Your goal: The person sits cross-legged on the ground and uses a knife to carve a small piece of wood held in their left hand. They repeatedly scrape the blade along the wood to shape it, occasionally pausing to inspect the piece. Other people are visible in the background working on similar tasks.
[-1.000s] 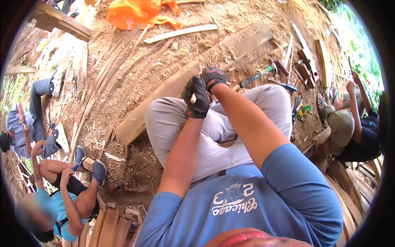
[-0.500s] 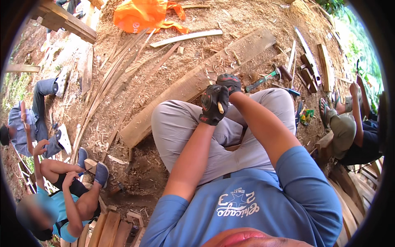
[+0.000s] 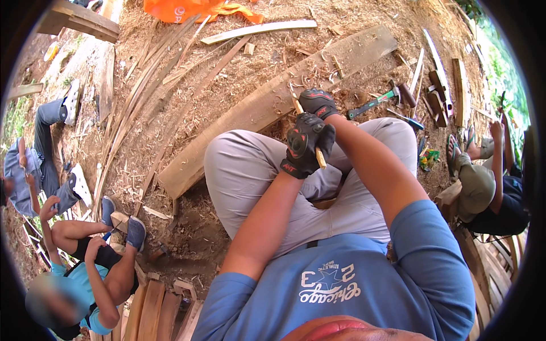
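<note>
My left hand [image 3: 307, 144], in a black glove with red marks, is closed round a thin pale wooden stick [image 3: 321, 158]. One end of the stick sticks out below the fist, the other slants up past the knuckles. Just beyond it my right hand [image 3: 318, 104], gloved alike, is closed against the far part of the stick; whatever else it may grip is hidden. Both hands are above my crossed legs. In front of them lies a long wooden plank [image 3: 244, 122] with curled shavings on it.
A green-handled hammer [image 3: 372, 105], a wooden hand plane [image 3: 437, 102] and a blue-handled tool [image 3: 414, 122] lie at right. Long wood strips [image 3: 128, 119] and an orange bag [image 3: 187, 8] are farther off. Co-workers sit at left [image 3: 85, 284] and right [image 3: 489, 187]. Shavings cover the ground.
My hands have come slightly apart, and more of the stick shows at its far end. My left hand has turned a little and moved right. The whole view has shifted slightly.
</note>
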Demonstrator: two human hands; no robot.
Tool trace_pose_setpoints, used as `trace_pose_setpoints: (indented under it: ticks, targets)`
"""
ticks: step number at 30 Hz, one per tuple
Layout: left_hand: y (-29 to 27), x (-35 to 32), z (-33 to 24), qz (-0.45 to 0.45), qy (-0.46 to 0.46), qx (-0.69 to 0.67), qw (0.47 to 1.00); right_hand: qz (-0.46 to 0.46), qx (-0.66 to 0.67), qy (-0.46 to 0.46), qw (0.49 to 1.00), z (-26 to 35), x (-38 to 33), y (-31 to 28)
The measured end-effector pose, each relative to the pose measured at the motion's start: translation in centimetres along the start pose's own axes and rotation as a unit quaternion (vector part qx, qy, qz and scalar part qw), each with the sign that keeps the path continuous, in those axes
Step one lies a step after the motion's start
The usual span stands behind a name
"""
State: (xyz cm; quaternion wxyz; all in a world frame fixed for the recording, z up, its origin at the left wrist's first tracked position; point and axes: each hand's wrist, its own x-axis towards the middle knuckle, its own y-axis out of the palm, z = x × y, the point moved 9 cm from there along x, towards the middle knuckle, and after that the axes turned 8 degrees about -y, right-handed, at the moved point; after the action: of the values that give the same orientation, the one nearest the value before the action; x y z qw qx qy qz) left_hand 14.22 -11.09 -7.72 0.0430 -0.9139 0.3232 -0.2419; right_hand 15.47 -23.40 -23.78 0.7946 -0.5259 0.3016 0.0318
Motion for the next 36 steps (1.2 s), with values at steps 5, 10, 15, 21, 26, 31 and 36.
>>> trace_pose_setpoints:
  ticks: [5,10,15,21,26,31,36]
  targets:
    - [-1.5,-0.7,1.9,-0.035,-0.116,0.040,0.992,0.013,0.043,-0.082,0.996,1.3,-0.7,2.0]
    - [-1.9,-1.0,1.9,0.004,-0.170,0.028,0.985,-0.028,-0.004,-0.024,0.999,1.1,-1.0,0.5]
    - [-3.5,-0.5,0.3,0.043,-0.189,0.110,0.975,-0.029,-0.004,0.001,1.000,1.5,-0.9,0.0]
    - [-5.1,-3.6,3.4,0.016,-0.461,-0.286,0.840,-0.070,0.014,0.019,0.997,2.4,-1.0,-0.8]
    - [-6.2,-2.7,2.8,0.068,-0.425,-0.380,0.819,-0.073,0.031,0.026,0.996,1.3,-0.9,0.7]
    - [-7.2,-1.6,0.7,0.131,-0.369,-0.407,0.826,-0.095,0.027,0.018,0.995,1.5,-1.4,0.2]
    - [-6.8,-2.8,1.9,0.087,-0.483,-0.504,0.711,-0.076,0.036,0.011,0.996,1.0,-1.4,1.0]
